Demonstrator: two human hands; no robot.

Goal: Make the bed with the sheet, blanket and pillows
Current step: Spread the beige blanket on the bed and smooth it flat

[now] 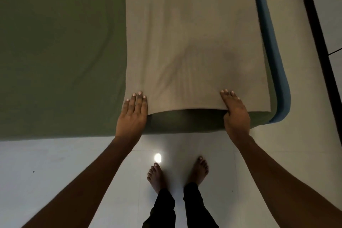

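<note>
Standing barefoot at the near edge of the bed, a person has both hands on a beige blanket (194, 42). It lies lengthwise along the right part of the bed, on top of a green sheet (61, 52) that covers the mattress and hangs over its near side. The blanket's near end sits slightly raised off the sheet, with a shadowed gap beneath. The left hand (134, 112) rests flat on the near left corner, fingers (138, 100) straight and together, gripping nothing. The right hand (236, 111) holds the near edge towards the right corner, fingers on top and thumb tucked under the cloth. A blue border (273, 57) runs along the bed's right side and rounds the near corner. On the pale tiled floor (55, 172) a bright reflection (157, 157) lies just ahead of the feet (157, 177).
</note>
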